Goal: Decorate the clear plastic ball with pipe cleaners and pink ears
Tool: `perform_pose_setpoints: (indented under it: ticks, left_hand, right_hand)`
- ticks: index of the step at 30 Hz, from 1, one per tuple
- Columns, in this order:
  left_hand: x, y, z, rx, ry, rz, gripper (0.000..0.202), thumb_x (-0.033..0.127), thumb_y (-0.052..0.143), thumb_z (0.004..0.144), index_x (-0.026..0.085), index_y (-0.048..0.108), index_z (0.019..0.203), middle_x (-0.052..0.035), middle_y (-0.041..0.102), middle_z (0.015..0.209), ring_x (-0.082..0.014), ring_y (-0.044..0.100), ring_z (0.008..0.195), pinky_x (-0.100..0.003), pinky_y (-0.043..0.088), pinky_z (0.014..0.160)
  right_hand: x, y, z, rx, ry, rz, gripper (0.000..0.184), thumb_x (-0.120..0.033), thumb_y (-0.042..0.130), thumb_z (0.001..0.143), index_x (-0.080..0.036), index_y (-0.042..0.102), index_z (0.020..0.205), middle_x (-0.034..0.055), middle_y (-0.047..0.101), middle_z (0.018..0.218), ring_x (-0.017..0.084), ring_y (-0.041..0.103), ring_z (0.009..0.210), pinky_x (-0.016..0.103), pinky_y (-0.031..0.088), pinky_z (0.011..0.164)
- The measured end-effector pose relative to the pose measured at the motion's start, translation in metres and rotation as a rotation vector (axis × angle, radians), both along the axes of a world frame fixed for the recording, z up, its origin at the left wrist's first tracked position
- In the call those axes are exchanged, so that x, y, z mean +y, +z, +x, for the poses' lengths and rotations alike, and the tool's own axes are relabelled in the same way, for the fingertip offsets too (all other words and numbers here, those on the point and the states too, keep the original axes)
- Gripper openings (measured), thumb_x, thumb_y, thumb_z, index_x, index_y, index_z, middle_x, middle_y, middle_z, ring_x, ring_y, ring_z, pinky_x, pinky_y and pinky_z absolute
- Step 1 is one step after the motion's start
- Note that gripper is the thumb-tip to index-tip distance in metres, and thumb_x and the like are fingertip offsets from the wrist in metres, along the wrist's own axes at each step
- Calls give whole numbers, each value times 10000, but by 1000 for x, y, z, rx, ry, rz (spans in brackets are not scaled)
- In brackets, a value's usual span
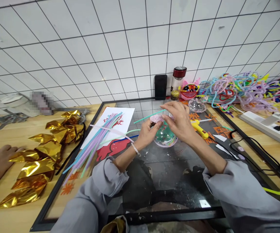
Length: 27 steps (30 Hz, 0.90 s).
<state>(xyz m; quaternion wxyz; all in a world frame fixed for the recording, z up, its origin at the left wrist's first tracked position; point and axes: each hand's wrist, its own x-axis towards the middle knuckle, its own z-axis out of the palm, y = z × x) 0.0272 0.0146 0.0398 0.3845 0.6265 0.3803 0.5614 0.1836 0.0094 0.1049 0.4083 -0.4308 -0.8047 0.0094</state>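
Observation:
My left hand (146, 133) is closed, thumb and fingers gripping a pale pink fuzzy piece (156, 119) that looks like coiled pipe cleaner. Close to it, my right hand (179, 118) is bent with its fingertips pinched together at the piece's right side. What sits between those fingertips is hidden. Just below both hands, a clear plastic dome (165, 138) with green and coloured bits showing rests on the dark glass board (140, 168). A green pipe cleaner (146, 117) stretches behind my left hand toward my right fingers.
Left are bundled pipe cleaners (98, 140) on white paper (127, 113), a red cutout (113, 148) and gold foil (40, 155). Another person's hand (1, 158) rests at far left. Right are a yellow glue gun (199, 128), a power strip (268, 129) and black cable; a glass bottle (177, 84) stands behind.

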Motion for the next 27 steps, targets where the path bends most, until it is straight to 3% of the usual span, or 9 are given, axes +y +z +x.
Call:
perform_pose_setpoints:
  ticks: [5,16,27]
  left_hand:
    - [-1,1,0,-15,-11,3,447,570,703,807,149,711,956,-74,732,945,-188,650,874,-305,502,822]
    - [-1,0,1,-16,-21,11,441,558,687,831,154,715,1006,-84,756,997,-197,674,908,-319,530,842]
    - [-5,0,1,-37,-75,7,464,565,699,816,158,677,1038,-99,727,1060,-225,667,1002,-347,520,922]
  right_hand:
    - [-3,-5,14,-3,-15,-52,225,-296,511,960,-228,721,1002,92,679,1151,283,565,1145,477,300,984]
    - [-1,-11,4,16,-9,-72,186,-262,570,920,-225,730,833,70,692,1096,274,562,1120,483,284,1004]
    - [0,-11,3,16,-7,-57,190,-230,544,900,-225,703,796,73,709,1088,277,567,1104,484,294,1002]
